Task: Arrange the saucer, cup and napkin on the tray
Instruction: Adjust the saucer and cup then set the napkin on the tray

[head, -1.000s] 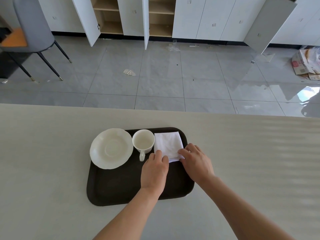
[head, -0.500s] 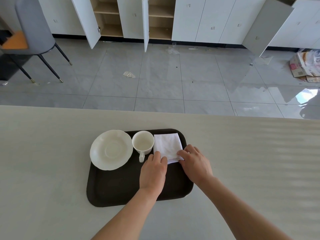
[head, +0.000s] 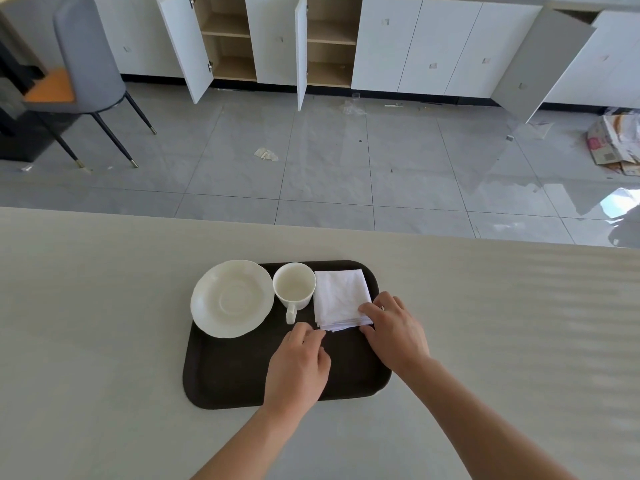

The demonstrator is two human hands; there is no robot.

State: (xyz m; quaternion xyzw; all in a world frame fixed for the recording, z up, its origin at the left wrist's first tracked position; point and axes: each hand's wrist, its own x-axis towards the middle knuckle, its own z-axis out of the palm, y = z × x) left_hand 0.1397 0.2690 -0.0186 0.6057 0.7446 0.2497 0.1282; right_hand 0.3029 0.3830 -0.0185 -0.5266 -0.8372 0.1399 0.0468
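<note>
The right hand (head: 393,332) is pinching the napkin's (head: 341,297) lower-right corner on the tray (head: 228,372) at frame centre; the left hand (head: 298,367), loosely curled, is touching its lower-left corner (square it gently beside the cup (head: 294,285)).

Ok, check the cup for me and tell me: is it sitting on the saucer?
No, the cup stands directly on the tray, beside the saucer and to its right, not on it.

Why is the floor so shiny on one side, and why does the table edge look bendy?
Head view: bright glare reflects off the glossy floor tiles at right; the wide-angle lens curves the table edge; the tray, cup and napkin stay sharp.
</note>
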